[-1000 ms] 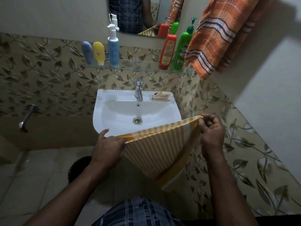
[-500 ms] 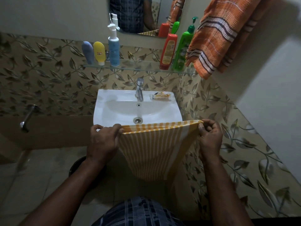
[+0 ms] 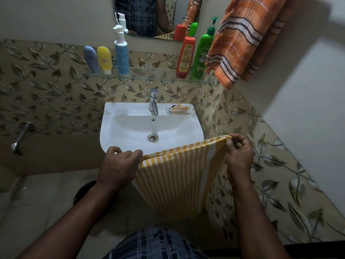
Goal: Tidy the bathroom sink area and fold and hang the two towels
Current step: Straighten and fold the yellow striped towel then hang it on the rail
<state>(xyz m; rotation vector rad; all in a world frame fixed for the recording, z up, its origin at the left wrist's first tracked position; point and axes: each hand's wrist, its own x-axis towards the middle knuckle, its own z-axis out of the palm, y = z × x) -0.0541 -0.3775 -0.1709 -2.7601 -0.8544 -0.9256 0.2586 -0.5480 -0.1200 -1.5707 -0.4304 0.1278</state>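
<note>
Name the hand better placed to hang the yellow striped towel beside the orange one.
Right. The right hand holds the yellow striped towel's corner on the side nearer the orange towel; the left hand is farther away.

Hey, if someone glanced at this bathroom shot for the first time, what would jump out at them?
First, the yellow striped towel, stretched by its top edge between the left hand and right hand in front of the white sink. Next, the orange striped towel hanging at upper right, beside the bright red bottle and green bottle on the glass shelf.
</note>
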